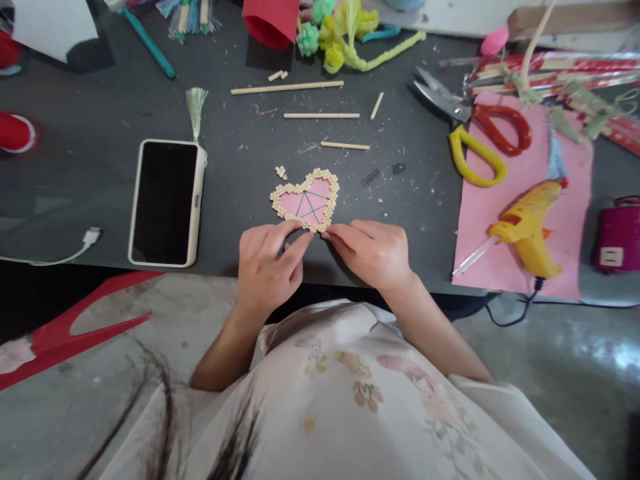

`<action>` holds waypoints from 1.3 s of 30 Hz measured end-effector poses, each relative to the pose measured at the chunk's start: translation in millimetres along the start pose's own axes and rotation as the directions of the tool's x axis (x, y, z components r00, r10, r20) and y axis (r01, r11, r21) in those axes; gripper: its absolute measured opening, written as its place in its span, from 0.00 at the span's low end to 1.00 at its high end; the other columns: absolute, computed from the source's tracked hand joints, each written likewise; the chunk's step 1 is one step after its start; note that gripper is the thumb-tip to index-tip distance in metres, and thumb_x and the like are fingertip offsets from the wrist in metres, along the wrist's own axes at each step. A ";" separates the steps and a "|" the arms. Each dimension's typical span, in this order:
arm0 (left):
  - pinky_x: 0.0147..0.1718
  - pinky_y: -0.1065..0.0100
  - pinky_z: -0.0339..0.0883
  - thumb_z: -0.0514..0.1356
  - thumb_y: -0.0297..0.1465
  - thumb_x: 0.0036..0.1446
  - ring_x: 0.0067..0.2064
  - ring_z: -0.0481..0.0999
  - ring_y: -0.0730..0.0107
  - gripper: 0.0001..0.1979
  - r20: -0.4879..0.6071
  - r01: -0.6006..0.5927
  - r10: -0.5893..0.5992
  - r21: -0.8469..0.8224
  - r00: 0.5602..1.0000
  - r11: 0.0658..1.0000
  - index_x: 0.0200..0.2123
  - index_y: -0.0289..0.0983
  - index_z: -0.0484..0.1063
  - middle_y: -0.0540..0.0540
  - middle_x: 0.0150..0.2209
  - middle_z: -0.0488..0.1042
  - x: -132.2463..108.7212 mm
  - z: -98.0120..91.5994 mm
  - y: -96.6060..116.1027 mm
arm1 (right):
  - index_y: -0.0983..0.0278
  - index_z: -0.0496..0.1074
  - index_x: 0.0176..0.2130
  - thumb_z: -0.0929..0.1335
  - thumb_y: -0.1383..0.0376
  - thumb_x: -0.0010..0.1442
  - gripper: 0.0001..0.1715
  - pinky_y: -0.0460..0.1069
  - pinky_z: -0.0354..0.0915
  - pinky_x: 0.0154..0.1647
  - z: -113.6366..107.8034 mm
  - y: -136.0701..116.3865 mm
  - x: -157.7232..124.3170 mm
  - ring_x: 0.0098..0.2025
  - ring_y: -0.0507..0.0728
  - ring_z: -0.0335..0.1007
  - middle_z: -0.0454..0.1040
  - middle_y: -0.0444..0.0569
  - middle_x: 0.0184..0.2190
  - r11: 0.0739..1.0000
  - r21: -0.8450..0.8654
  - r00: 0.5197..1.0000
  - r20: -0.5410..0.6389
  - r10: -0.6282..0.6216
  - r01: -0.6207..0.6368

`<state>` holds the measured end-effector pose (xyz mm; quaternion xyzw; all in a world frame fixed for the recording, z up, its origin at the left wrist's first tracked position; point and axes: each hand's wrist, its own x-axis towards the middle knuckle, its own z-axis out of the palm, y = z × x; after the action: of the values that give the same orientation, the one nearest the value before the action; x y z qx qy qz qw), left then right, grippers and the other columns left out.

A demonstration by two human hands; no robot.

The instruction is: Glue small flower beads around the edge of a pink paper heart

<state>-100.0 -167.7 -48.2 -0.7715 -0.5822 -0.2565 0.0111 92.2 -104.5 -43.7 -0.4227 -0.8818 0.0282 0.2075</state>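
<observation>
head view: a pink heart with pale knobbly border (291,202) lies on the dark grey tabletop (240,167), lower tip between left hand (273,263), fingertips slightly parted, and right hand (377,252), fingertips bunched; whether either pinches it, i cannot tell

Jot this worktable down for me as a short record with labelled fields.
Centre: pink heart, bumpy tan border, dark crossing lines
Left hand: fingertips at the heart's lower edge
Right hand: fingertips by the heart's bottom tip
Beyond the heart: loose sticks
Far left: white-cased phone
Far right: yellow glue gun on pink sheet
</observation>
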 end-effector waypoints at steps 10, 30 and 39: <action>0.47 0.58 0.63 0.57 0.20 0.54 0.44 0.76 0.63 0.21 -0.021 -0.013 0.013 -0.007 1.000 1.000 0.49 0.43 0.73 0.46 0.50 0.78 -0.2 0.5 -0.5 | 0.61 0.79 0.31 0.64 0.59 0.68 0.19 0.49 0.49 0.24 2.1 -0.1 -1.6 0.23 0.48 0.63 0.72 0.41 0.19 1.000 0.005 0.999 -0.036 -0.025 0.025; 0.47 0.58 0.61 0.56 0.21 0.54 0.46 0.75 0.59 0.19 0.007 0.049 -0.049 -0.024 0.999 0.999 0.49 0.38 0.70 0.44 0.49 0.79 3.4 -2.4 3.6 | 0.62 0.78 0.31 0.67 0.61 0.66 0.15 0.48 0.49 0.23 0.9 -1.4 0.1 0.23 0.48 0.67 0.75 0.41 0.20 0.999 0.029 0.996 -0.085 -0.024 0.027; 0.48 0.58 0.62 0.55 0.19 0.53 0.45 0.74 0.59 0.17 0.023 0.087 -0.086 -0.055 0.996 0.995 0.45 0.37 0.74 0.47 0.48 0.80 6.8 -7.7 6.2 | 0.62 0.79 0.31 0.67 0.59 0.66 0.16 0.48 0.51 0.23 -0.5 -2.2 -0.3 0.23 0.49 0.70 0.77 0.41 0.21 0.998 0.053 0.998 -0.065 -0.014 0.017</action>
<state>-96.0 -166.1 -37.0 -0.7481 -0.6077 -0.2650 -0.0275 91.0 -106.2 -42.9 -0.4109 -0.8768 0.0366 0.2472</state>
